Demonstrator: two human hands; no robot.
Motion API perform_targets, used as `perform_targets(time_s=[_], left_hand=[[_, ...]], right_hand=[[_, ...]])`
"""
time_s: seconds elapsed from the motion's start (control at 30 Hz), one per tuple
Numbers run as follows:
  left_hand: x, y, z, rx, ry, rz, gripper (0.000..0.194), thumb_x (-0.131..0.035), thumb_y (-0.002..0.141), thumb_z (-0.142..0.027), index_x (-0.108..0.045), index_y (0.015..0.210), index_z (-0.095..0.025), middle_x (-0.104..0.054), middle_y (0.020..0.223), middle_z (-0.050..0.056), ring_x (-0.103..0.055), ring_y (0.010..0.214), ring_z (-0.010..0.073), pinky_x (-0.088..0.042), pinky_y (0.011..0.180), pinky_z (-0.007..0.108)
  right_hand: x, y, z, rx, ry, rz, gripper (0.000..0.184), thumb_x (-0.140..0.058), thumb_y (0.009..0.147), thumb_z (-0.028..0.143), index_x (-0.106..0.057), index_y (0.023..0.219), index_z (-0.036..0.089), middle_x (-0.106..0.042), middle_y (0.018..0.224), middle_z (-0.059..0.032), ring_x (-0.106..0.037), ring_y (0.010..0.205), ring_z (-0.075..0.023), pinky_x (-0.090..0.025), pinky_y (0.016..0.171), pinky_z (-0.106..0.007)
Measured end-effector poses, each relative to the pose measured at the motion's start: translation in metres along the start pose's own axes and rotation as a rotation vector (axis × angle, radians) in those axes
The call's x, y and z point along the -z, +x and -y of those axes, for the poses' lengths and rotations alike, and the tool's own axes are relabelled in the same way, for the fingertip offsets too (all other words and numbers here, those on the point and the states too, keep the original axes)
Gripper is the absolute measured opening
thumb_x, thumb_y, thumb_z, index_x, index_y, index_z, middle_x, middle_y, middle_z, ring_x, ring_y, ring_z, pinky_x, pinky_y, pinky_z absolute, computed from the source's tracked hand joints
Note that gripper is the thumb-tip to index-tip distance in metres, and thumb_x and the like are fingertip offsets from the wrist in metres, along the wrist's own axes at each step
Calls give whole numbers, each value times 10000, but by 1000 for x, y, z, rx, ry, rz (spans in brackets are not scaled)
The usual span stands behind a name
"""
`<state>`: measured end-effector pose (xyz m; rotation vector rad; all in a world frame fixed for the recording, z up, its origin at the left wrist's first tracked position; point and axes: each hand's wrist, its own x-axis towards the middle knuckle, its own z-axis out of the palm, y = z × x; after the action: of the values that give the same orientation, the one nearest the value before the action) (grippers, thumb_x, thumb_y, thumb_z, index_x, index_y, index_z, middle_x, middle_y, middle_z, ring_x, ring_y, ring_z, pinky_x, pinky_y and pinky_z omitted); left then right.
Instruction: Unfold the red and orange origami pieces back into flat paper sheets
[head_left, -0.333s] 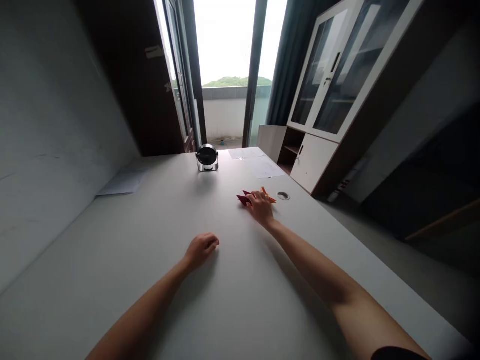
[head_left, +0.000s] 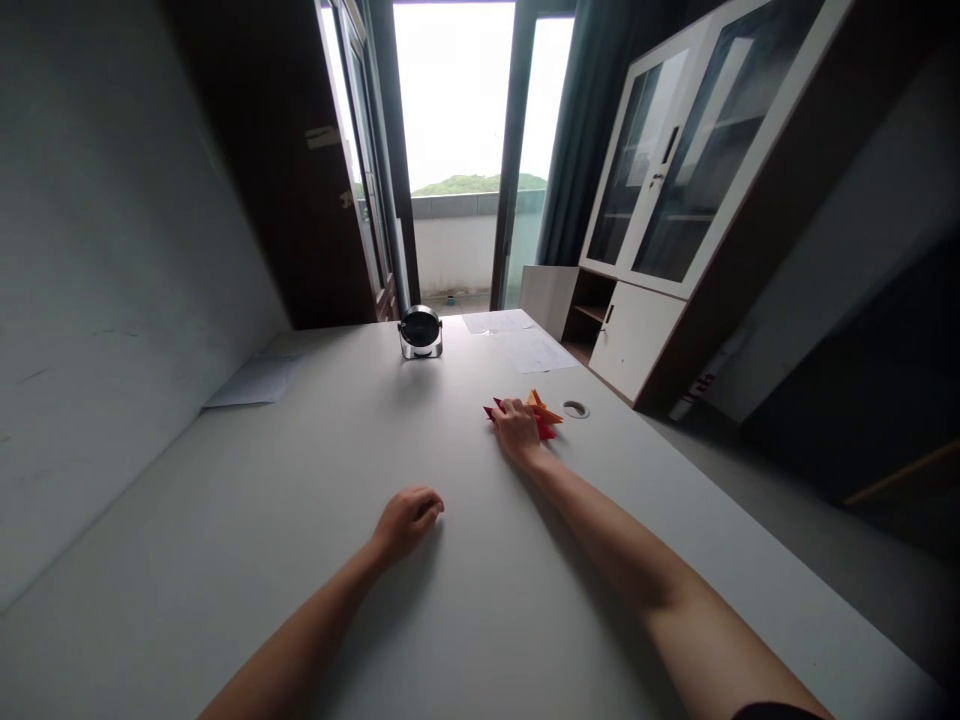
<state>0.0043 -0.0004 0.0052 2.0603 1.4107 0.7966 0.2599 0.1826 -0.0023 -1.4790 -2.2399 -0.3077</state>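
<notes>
My right hand [head_left: 517, 428] is reached out over the far right part of the table, its fingers curled down around a red folded-paper piece [head_left: 492, 411]. Pointed red tips show on both sides of the hand, and its palm hides the middle of the piece. Just beyond, an orange folded-paper piece [head_left: 541, 405] with sharp points sits against the red paper. Nearer to me and to the left, my left hand [head_left: 409, 517] rests on the white table [head_left: 315, 560]. Its fingers are loosely closed with nothing visible in them.
A round black device on a silver stand [head_left: 421, 332] stands at the far end. Paper sheets [head_left: 540, 352] lie at the back right, others [head_left: 255, 380] by the left wall. A round cable hole [head_left: 575, 409] is right of the orange paper. A glass-door cabinet [head_left: 660, 180] stands behind.
My right hand has shifted slightly left and closer to me relative to the cable hole, so red paper now shows on its right side too. The left hand stays put; the view has tilted a little.
</notes>
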Motion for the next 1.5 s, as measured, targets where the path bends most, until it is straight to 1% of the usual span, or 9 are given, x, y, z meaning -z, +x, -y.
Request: perform_targets(time_s=[0.1,0.2,0.37,0.47,0.63,0.8,1.03,1.23,1.5], left_hand=[[-4,2,4,17,-26,-25,181,-528,849,-257,-693,798,-203,-686,805,20,-566,710,151,-398,672,244],[-5,15,17,78,-146,-92,239,-508,881,-344,-690,860,-191,-667,787,21,-570,701,144,-419,661,241],[3,54,37,189,-464,-225,435,-523,868,-497,-588,1122,-149,-650,925,66,-630,773,158,-485,656,251],[1,64,38,190,-498,-237,454,-528,869,-525,-587,1094,-135,-662,951,90,-646,806,176,-509,683,274],[-10,56,34,161,-441,-232,322,-544,884,-402,-610,1075,-151,-703,943,79,-664,844,178,-512,786,298],[-5,53,30,134,-601,-164,309,-567,852,-307,-631,1103,-137,-713,1002,85,-656,930,194,-503,859,324],[3,49,19,196,-843,-91,325,-665,826,-430,-700,927,-123,-691,783,65,-574,618,126,-435,595,234],[3,50,17,175,-1029,-154,441,-746,767,-456,-708,1052,-122,-716,935,99,-613,739,160,-451,684,259],[-1,48,13,201,-1022,-111,411,-753,762,-412,-716,1047,-119,-707,894,88,-580,679,139,-423,629,244]], right_hand=[[2,-2,7,-9,83,-101,191,-502,955,187,-681,892,171,-637,964,-129,-494,1019,-258,-339,954,-432],[8,-8,33,10,255,-204,187,-496,958,213,-657,868,186,-629,948,-116,-515,973,-251,-377,921,-408],[14,-26,92,-8,709,-112,164,-488,959,263,-610,871,198,-605,886,-49,-543,731,-147,-443,727,-273],[11,-36,109,-72,845,-68,157,-527,936,290,-594,827,198,-606,799,-17,-529,674,-131,-434,671,-258],[7,-46,108,-136,1102,80,212,-571,904,373,-585,790,195,-580,649,15,-512,592,-123,-426,586,-249],[19,-44,102,-168,1437,128,250,-635,852,421,-575,781,188,-568,661,13,-516,612,-129,-441,605,-267],[33,-46,108,-155,1779,320,223,-652,855,393,-613,835,174,-626,796,-22,-565,749,-152,-478,742,-322],[20,-42,105,-354,1756,93,239,-645,846,410,-567,838,184,-604,758,-3,-545,652,-133,-461,627,-288],[27,-42,107,-308,1607,-17,231,-591,885,403,-494,811,207,-509,581,53,-465,519,-107,-388,519,-247]])
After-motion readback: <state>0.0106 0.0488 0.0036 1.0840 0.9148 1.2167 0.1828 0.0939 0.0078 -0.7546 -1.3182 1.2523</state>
